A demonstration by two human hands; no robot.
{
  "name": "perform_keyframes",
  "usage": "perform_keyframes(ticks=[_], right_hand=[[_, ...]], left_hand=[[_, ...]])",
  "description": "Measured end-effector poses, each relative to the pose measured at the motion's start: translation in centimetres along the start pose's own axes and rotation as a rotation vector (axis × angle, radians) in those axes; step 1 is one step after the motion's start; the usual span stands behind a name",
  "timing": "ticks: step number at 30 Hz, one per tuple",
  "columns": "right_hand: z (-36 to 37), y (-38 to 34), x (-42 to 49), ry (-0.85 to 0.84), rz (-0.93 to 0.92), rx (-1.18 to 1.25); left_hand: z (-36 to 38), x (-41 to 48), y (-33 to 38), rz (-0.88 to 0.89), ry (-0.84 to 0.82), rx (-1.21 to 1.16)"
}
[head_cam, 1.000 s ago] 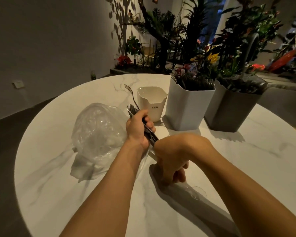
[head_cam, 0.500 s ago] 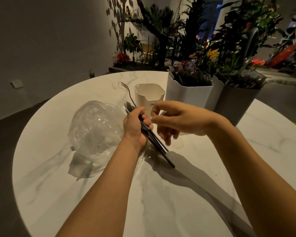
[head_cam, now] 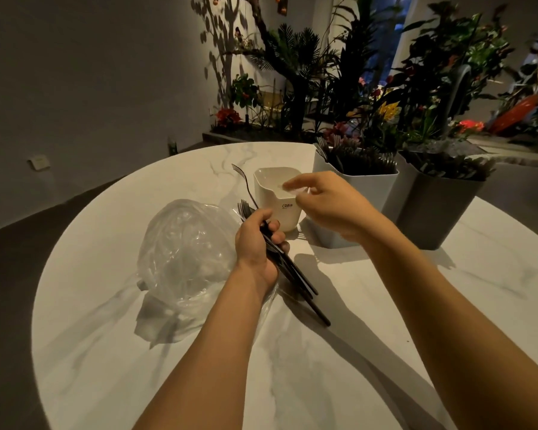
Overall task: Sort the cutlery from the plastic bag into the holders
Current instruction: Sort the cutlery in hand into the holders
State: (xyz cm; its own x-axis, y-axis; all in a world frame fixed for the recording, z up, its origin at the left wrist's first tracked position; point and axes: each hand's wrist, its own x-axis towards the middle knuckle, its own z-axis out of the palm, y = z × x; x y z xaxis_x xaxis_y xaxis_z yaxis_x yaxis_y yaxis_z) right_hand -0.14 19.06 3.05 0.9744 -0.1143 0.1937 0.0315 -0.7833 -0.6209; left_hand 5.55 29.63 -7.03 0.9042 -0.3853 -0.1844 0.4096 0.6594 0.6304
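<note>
My left hand (head_cam: 255, 243) grips a bundle of dark forks (head_cam: 295, 274); their tines point up by the hand and their handles slant down to the table. My right hand (head_cam: 330, 206) hovers over the small white holder (head_cam: 278, 214) and pinches a faint clear plastic utensil (head_cam: 289, 188) at its rim. One silver fork (head_cam: 246, 181) stands up beside that holder. The crumpled clear plastic bag (head_cam: 187, 252) lies left of my left hand. A taller pale holder (head_cam: 375, 184) and a dark grey holder (head_cam: 432, 212) behind hold several utensils.
Everything rests on a round white marble table (head_cam: 323, 367), whose edge curves around the left and far sides. Potted plants and flowers (head_cam: 385, 113) crowd the floor beyond the holders. A dark wall runs along the left.
My right hand rose from the table near the fork handles, moved up and forward, and now sits over the small white holder. My left hand kept its grip on the forks.
</note>
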Motion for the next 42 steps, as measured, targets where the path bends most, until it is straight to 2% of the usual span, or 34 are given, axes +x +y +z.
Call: perform_keyframes(ticks=[8, 14, 19, 22, 26, 28, 32, 35, 39, 42], right_hand=[[0.3, -3.5, 5.1, 0.215, 0.040, -0.457], [2.2, -2.8, 7.0, 0.113, 0.030, -0.573], [1.9, -1.6, 5.8, 0.203, -0.022, -0.436], [1.9, -1.3, 3.8, 0.278, -0.041, -0.222], [2.2, -0.9, 2.0, 0.205, 0.032, -0.124], [1.8, -0.6, 1.7, 0.232, 0.031, -0.082], [-0.4, -0.3, 1.1, 0.247, 0.029, 0.200], [-3.5, 0.0, 0.2, 0.419, -0.070, 0.352], [-8.5, 0.6, -1.8, 0.759, -0.199, 0.382], [-9.6, 2.0, -2.1, 0.814, -0.162, 0.386]], left_hand=[[0.3, -0.5, 0.4, -0.040, -0.064, -0.096], [0.5, -0.9, 0.5, -0.058, -0.129, -0.094], [0.6, -1.0, 0.5, -0.078, -0.174, -0.039], [0.5, -1.0, 0.4, -0.071, -0.210, -0.001], [0.6, -1.3, -0.3, -0.041, -0.300, 0.057], [0.6, -1.4, -0.4, -0.050, -0.346, 0.062], [0.7, -1.7, -0.6, -0.086, -0.403, 0.103], [0.6, -1.8, -1.0, -0.156, -0.411, 0.090], [0.7, -1.6, -1.2, -0.170, -0.377, 0.064], [0.8, -1.5, -1.3, -0.156, -0.341, 0.070]])
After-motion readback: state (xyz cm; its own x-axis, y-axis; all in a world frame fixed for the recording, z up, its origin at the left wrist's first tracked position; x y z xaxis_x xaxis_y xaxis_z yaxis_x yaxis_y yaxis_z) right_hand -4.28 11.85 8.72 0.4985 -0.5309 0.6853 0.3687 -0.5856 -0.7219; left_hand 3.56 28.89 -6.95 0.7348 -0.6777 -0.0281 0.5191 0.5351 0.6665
